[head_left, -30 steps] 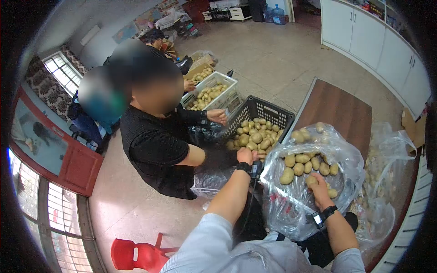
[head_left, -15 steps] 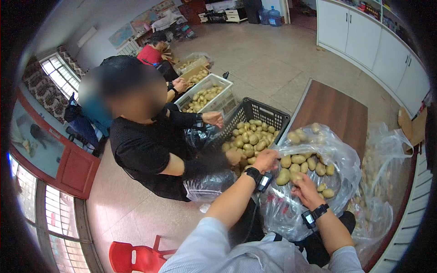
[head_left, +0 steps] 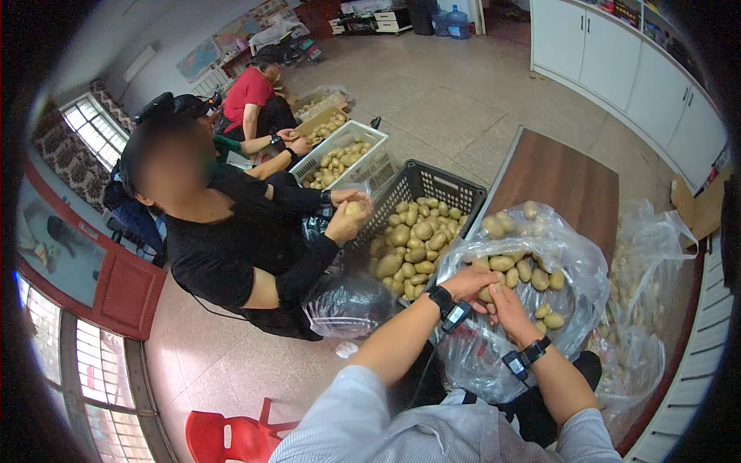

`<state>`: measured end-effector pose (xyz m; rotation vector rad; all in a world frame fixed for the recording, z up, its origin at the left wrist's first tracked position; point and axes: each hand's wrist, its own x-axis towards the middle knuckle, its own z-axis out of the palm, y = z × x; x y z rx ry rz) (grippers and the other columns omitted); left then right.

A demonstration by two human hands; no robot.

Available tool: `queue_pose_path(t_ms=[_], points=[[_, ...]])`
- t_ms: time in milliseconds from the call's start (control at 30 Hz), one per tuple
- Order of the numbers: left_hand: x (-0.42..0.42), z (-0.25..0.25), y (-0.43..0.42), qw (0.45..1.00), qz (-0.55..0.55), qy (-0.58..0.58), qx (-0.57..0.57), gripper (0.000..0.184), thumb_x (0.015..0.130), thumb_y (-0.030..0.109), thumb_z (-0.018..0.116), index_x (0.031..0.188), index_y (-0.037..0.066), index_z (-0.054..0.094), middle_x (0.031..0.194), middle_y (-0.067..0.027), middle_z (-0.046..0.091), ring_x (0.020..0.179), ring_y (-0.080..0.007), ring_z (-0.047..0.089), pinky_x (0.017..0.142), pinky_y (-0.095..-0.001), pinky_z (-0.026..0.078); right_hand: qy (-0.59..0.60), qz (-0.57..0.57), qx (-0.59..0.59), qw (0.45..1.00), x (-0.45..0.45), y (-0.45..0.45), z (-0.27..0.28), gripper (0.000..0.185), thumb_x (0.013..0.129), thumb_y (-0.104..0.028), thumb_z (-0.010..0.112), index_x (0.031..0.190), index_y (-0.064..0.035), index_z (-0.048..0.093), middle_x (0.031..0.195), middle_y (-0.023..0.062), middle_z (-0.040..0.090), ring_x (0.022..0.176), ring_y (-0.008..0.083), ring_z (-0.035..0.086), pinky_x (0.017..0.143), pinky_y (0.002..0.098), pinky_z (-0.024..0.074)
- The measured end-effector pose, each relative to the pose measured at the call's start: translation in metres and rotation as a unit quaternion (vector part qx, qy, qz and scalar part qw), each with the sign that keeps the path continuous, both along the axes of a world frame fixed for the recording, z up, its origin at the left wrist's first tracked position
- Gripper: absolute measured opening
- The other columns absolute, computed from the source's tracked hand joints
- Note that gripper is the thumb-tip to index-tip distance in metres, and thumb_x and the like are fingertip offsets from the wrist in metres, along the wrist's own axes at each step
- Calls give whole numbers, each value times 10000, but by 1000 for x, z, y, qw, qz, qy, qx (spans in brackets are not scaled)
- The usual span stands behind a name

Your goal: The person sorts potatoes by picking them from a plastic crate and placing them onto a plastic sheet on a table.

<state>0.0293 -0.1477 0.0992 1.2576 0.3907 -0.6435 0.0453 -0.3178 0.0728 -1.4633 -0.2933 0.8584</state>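
The left hand (head_left: pixel 469 283) and right hand (head_left: pixel 507 312) are both clasped around 1 potato (head_left: pixel 489 293), near the left edge of a clear plastic bag (head_left: pixel 480 364) holding more potatoes (head_left: pixel 525 270); a black crate (head_left: pixel 454 189) stands beside the table's (head_left: pixel 563 174) left edge.

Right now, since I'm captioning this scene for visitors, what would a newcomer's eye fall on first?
Probably the black crate heaped with potatoes, in the middle of the view. Just right of it, the wearer's left hand and right hand hold a potato between them, by a clear plastic bag. The red chair stands out at the lower left.
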Motion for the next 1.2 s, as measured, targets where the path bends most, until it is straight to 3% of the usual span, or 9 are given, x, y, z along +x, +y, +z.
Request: queue_pose_path(t_ms=[200,433,733,800,833,867,933,1000,1200], points=[[-1,-8,1,1000,-2,3,27,318,897,337,573,1017,43,595,883,-72,637,633,-165,648,516,-271,558,-209,-14,-90,974,4,-10,-19,270,967,-264,484,864,-24,550,601,0,504,482,81,445,458,245,374],[4,-24,7,999,45,-1,11,377,903,353,592,1112,44,538,895,-97,640,611,-188,653,447,-275,531,-202,-46,-86,974,0,-30,-25,205,935,-202,526,933,-5,582,629,22,538,552,104,514,519,265,425],[11,-37,35,981,187,-36,-32,463,878,368,624,1194,58,485,1005,-120,609,731,-229,643,549,-321,539,-489,-117,-337,796,9,-77,-51,363,770,-142,640,1109,-28,574,1070,168,591,1026,324,541,892,412,424],[6,-52,48,896,52,-253,361,651,762,343,740,1273,67,446,1116,-190,587,956,-338,596,808,-398,513,-511,-161,-370,759,12,-84,-44,397,711,-157,668,1077,-39,567,1062,166,558,1047,351,504,896,470,387],[1,-50,55,715,-56,-357,598,712,719,314,781,1293,72,436,1140,-208,579,1009,-360,573,872,-409,489,-495,-164,-394,757,13,-88,-46,417,705,-158,659,1096,-44,566,1089,169,562,1074,352,498,927,459,384],[2,-57,60,688,-43,-366,626,698,708,323,793,1263,69,455,1143,-204,578,995,-345,590,873,-415,488,-474,-168,-423,753,15,-89,-53,439,699,-159,651,1115,-50,564,1116,172,566,1102,354,493,958,447,381],[2,-65,65,880,63,-288,373,462,857,380,596,1173,59,497,1022,-165,604,876,-285,617,732,-390,525,-485,-180,-425,743,18,-98,-76,466,683,-160,651,1127,-56,554,1120,160,560,1095,344,500,951,448,385],[10,-65,71,963,208,-124,116,403,945,409,463,1139,60,516,988,-130,599,805,-251,625,635,-376,546,-486,-190,-446,727,15,-98,-73,486,674,-149,646,1139,-56,544,1150,150,542,1112,345,488,951,459,381],[12,-74,107,942,332,-2,-48,437,977,384,407,1192,8,464,991,-170,571,751,-275,614,583,-356,562,-429,-234,-510,708,19,-99,-84,428,747,-167,614,1157,-72,535,1220,136,485,1180,354,400,972,506,316]])
